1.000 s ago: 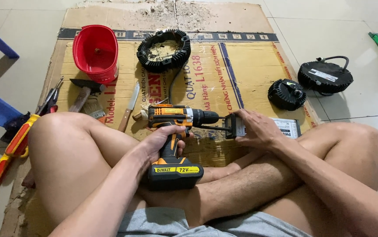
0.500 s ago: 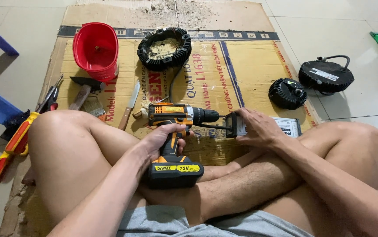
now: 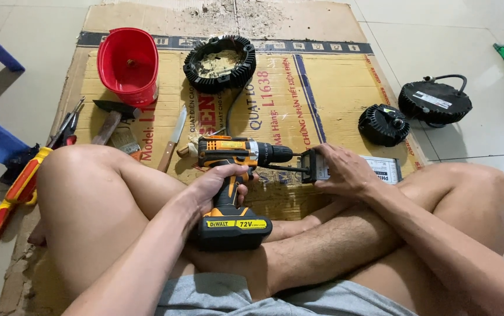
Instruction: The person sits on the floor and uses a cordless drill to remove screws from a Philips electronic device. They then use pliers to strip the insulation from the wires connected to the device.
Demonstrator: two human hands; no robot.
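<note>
The left hand (image 3: 219, 184) is closed around the rubbery grip of a yellow-black cordless drill (image 3: 234, 175), with its thin bit touching a small boxy grey part (image 3: 316, 165). The right hand (image 3: 345, 172) grasps this part (flat, hard-looking) just beside the drill's tip, above corrugated cardboard (image 3: 334, 88).

Pretty tight in close: both bent knees box in the orange-and-black cordless drill (image 3: 237, 175), so hands only get through down the middle. Bare yellow cardboard sheet (image 3: 334, 99) ahead is open. Left side's cluttered with a red plastic bucket (image 3: 128, 65), wooden-handled hammer (image 3: 111, 120) and steel knife (image 3: 173, 139).
</note>
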